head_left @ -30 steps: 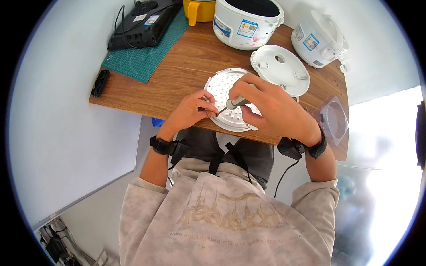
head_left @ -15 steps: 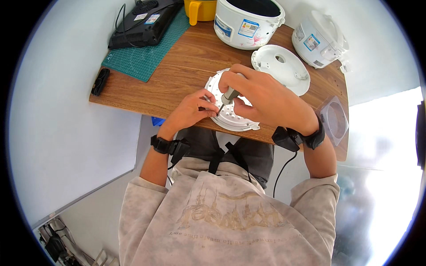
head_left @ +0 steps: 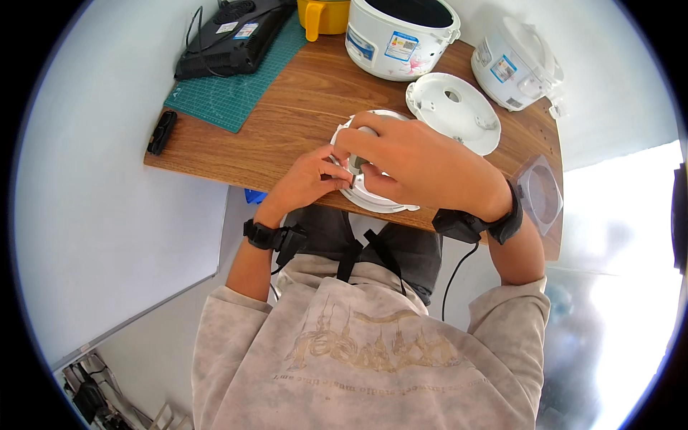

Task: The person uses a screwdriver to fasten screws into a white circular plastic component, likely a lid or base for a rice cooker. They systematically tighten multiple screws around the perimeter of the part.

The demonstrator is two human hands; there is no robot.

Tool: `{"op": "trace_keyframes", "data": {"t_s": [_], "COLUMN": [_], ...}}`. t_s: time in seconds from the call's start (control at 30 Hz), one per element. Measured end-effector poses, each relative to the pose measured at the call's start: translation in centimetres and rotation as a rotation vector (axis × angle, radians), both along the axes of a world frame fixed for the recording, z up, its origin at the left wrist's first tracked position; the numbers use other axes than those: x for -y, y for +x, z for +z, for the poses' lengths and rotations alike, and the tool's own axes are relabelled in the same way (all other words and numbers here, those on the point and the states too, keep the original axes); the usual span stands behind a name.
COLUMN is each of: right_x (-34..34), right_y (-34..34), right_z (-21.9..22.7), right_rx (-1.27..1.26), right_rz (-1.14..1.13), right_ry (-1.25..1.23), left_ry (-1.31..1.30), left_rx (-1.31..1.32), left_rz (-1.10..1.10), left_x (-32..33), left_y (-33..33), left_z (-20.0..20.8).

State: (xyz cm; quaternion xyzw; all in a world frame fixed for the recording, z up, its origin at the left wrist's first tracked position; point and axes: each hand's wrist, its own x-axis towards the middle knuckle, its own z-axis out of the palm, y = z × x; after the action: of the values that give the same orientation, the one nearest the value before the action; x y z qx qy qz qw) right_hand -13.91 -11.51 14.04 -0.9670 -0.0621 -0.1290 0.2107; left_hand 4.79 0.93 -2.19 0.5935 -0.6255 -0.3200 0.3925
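Table [head_left: 287, 118] is brown wood, with a green mat [head_left: 222, 100] on its left and a white wall [head_left: 107, 179] beside it. Blue-and-white labels [head_left: 401, 46] stick to the open cooker [head_left: 380, 63], and your shirt [head_left: 430, 405] has small letters [head_left: 380, 388] under a brown picture [head_left: 376, 351]. Your right hand [head_left: 423, 161] is wrapped around the screwdriver [head_left: 357, 164], over the plate [head_left: 380, 205] at the table's front edge. Your left hand [head_left: 308, 179] is at the plate's left rim; I can't tell if it pinches anything.
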Motion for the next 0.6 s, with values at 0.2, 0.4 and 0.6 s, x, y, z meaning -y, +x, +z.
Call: {"op": "trace_keyframes", "data": {"t_s": [0.2,0.4,0.6], "right_x": [0.1,0.1,0.2], "right_y": [-0.8,-1.2,-1.0], "right_z": [-0.2,-0.4,-0.8], "right_rx": [-0.016,0.021,0.061], "right_rz": [-0.052,-0.022,-0.075], "right_ry": [-0.048,-0.057,-0.015], "left_ry": [-0.010,0.010,-0.012], "left_rx": [0.013,0.048,0.103], "left_rz": [0.009,0.015,0.013], "left_x": [-0.2,-0.3,-0.5], "left_y": [-0.2,-0.3,-0.2], "left_z": [0.2,1.0,1.0]}}
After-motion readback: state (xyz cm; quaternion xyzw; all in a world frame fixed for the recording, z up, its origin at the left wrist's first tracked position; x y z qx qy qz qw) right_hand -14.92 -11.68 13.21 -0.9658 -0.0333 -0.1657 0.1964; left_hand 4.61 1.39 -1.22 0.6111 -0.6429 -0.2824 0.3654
